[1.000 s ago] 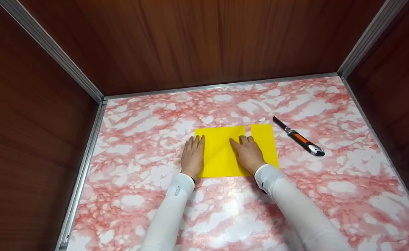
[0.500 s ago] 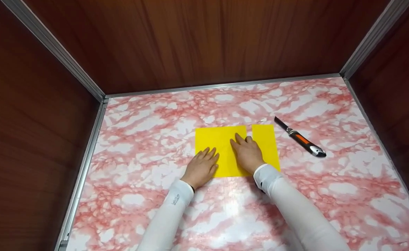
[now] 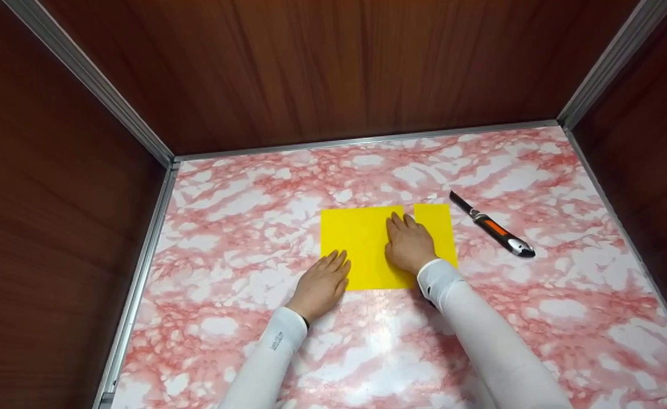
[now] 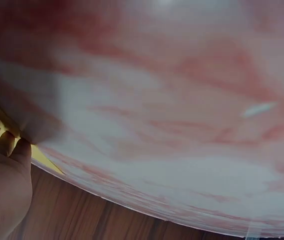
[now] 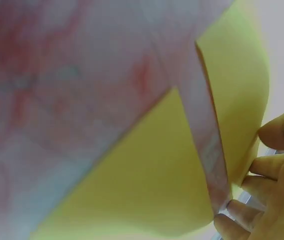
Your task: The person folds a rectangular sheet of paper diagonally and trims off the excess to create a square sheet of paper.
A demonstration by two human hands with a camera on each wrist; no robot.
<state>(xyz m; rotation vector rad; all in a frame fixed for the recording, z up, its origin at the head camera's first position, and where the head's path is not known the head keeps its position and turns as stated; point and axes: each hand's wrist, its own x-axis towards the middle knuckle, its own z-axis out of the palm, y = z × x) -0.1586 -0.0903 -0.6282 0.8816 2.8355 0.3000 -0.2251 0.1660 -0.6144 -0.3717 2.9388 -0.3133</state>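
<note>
A larger yellow paper sheet (image 3: 362,233) lies flat on the table, and a narrower yellow strip (image 3: 440,233) lies just to its right across a thin gap. My left hand (image 3: 319,284) rests at the sheet's near left corner with fingers stretched out over it. My right hand (image 3: 410,244) lies on the sheet's right part, fingers pointing away along its right edge and partly covering the gap. In the right wrist view the fingers of the right hand (image 5: 276,185) touch the sheet (image 5: 241,95) beside the gap, with the strip (image 5: 146,175) on the other side.
A black and orange folding saw or knife (image 3: 492,226) with its dark blade out lies right of the strip. The table (image 3: 242,227) has a red and white marbled top. Dark wood-grain panels (image 3: 362,68) with metal rails stand at the back and both sides.
My left hand has slid from the sheet's left edge toward its near left corner. The right hand's fingers have drawn closer together and shifted slightly right. Both paper pieces have stayed in place.
</note>
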